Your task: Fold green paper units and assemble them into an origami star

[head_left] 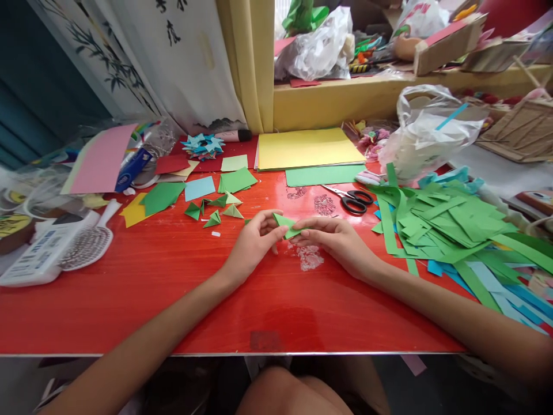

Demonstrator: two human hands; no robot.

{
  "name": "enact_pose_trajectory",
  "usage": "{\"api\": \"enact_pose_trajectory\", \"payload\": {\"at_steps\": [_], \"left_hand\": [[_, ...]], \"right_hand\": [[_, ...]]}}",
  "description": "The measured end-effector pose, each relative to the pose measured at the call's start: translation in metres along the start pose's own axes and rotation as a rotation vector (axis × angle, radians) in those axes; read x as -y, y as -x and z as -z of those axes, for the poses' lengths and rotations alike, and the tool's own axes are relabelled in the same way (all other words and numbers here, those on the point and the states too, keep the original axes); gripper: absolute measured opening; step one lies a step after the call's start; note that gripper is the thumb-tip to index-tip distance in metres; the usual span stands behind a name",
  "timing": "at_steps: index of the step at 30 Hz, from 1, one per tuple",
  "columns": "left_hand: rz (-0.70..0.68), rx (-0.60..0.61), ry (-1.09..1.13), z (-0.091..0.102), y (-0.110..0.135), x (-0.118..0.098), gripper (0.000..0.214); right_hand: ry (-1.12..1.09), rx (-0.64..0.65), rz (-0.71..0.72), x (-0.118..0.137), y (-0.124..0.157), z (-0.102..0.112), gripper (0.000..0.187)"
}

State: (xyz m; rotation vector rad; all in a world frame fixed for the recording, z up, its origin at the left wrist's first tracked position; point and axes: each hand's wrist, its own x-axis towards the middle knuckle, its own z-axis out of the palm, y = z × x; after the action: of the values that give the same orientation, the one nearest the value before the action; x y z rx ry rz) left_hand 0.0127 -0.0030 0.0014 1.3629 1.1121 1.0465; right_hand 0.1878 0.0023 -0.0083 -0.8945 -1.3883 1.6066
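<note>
A small folded green paper piece sits between both hands just above the red table. My left hand pinches its left side with curled fingers. My right hand grips its right side, fingers pressed together on the fold. Several finished green and light-green folded triangles lie to the left of my hands. Black-handled scissors rest just behind my right hand.
A heap of green and blue paper strips fills the right side. Yellow sheets and a green sheet lie at the back. A hairbrush, a calculator and loose coloured paper squares sit at the left.
</note>
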Motion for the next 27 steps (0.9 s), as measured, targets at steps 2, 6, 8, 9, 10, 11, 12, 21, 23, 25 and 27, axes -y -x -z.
{"api": "enact_pose_trajectory", "payload": {"at_steps": [2,6,8,9,10,11,12,21,23,25,27], "left_hand": [[-0.001,0.017,-0.082,0.0,0.002,0.0,0.036],[-0.059,0.027,-0.237,0.001,0.006,0.0,0.04],[-0.073,0.058,-0.272,0.001,0.007,0.001,0.043],[-0.077,0.075,-0.278,0.001,0.007,0.001,0.044],[-0.081,0.092,-0.283,0.0,0.007,0.001,0.046],[-0.088,0.106,-0.289,0.0,0.007,0.002,0.047],[-0.102,0.113,-0.298,0.0,0.007,0.002,0.047],[-0.209,0.181,-0.379,-0.001,0.008,-0.002,0.03],[-0.22,0.17,-0.394,0.0,0.008,-0.003,0.03],[-0.238,0.178,-0.411,0.0,0.008,-0.004,0.029],[-0.251,0.224,-0.431,0.0,0.01,-0.005,0.031]], "right_hand": [[0.045,0.023,0.003,0.001,0.002,-0.002,0.022],[0.028,0.099,-0.001,0.0,0.005,-0.005,0.026],[0.017,0.096,-0.004,-0.002,0.005,-0.006,0.03],[0.023,0.092,-0.009,-0.003,0.004,-0.006,0.032],[0.03,0.089,-0.018,-0.003,0.004,-0.006,0.033],[0.037,0.094,-0.029,-0.003,0.004,-0.006,0.034],[0.048,0.107,-0.04,-0.003,0.003,-0.006,0.033],[0.153,0.126,-0.093,0.002,0.005,-0.006,0.021],[0.156,0.151,-0.116,0.005,0.005,-0.006,0.02],[0.168,0.191,-0.142,0.007,0.005,-0.006,0.018],[0.172,0.205,-0.153,0.008,0.005,-0.004,0.018]]}}
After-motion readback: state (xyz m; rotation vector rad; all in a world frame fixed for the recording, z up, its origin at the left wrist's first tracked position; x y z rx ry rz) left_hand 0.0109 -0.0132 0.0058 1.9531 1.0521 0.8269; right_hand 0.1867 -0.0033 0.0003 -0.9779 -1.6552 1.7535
